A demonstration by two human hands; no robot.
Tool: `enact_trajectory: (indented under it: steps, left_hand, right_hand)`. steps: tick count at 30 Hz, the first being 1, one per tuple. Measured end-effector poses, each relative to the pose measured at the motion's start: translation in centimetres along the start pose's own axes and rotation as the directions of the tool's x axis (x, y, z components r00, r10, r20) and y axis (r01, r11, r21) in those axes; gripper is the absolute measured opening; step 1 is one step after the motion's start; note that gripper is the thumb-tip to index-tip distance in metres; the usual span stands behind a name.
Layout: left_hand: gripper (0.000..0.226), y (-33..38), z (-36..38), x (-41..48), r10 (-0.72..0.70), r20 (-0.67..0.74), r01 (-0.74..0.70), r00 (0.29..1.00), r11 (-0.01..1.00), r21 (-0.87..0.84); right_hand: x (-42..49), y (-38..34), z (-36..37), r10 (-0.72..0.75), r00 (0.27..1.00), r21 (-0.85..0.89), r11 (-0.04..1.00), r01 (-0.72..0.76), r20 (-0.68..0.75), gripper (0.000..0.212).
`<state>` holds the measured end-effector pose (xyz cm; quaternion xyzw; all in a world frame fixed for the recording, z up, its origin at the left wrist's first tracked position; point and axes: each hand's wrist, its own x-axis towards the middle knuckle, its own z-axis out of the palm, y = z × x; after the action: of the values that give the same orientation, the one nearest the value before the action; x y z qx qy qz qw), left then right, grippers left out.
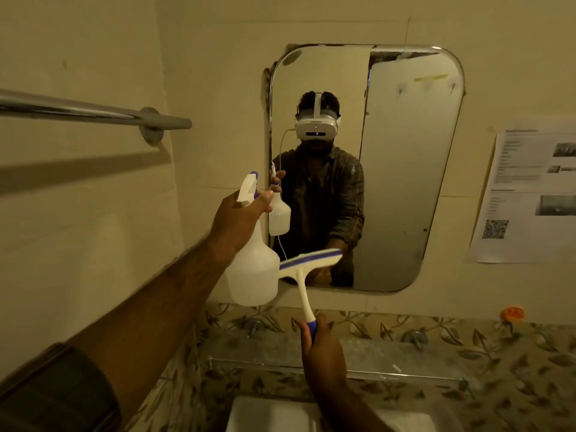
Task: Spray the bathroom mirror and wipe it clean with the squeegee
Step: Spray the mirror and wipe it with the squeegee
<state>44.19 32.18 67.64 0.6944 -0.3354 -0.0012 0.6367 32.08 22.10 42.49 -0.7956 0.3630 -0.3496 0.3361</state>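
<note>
A rounded wall mirror (pixel 402 169) hangs straight ahead above the sink. My left hand (pixel 237 218) grips the neck of a white spray bottle (pixel 254 269) with a purple-trimmed nozzle, held up just left of the mirror's lower left corner. My right hand (pixel 322 347) holds the purple end of a white squeegee (pixel 307 266) by its handle. The squeegee's blade is tilted and lies across the mirror's bottom left edge; I cannot tell whether it touches the glass. The mirror reflects a person with both tools.
A chrome towel bar (pixel 93 112) juts from the left wall. Below the mirror runs a glass shelf (pixel 389 363) over leaf-patterned tiles, with a white sink (pixel 268 416) beneath. A printed sheet (pixel 530 194) is stuck at right, an orange object (pixel 511 313) below it.
</note>
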Motion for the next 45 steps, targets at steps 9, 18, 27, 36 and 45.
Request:
enact_trajectory:
  steps: [9,18,27,36,45]
  left_hand:
    - [0.030,1.3,0.3,-0.9,0.061,0.076,-0.061,0.995,0.998,0.004]
    - [0.030,9.6,3.2,-1.9,0.150,0.252,-0.132,0.956,0.987,-0.087]
    - [0.054,11.2,7.3,-3.2,0.104,0.406,-0.053,0.908,0.989,-0.135]
    - [0.058,7.8,7.9,-1.4,0.057,0.234,-0.003,0.971,0.975,-0.224]
    - [0.028,5.6,7.3,-0.4,0.063,0.169,-0.029,0.984,0.981,-0.193]
  right_hand:
    - [-0.9,0.5,-2.0,0.200,0.980,0.097,0.975,-0.198,-0.012,0.039]
    - [8.6,-11.5,-19.5,-0.123,0.912,0.382,0.880,0.282,-0.391,0.020]
    - [16.7,-19.6,-29.2,-0.256,0.861,0.433,0.780,0.453,-0.440,0.026]
    - [18.2,-17.7,-27.2,-0.246,0.909,0.539,0.741,0.400,-0.336,0.042]
    - [11.4,-4.6,-18.1,-0.106,0.966,0.286,0.942,0.173,-0.234,0.043]
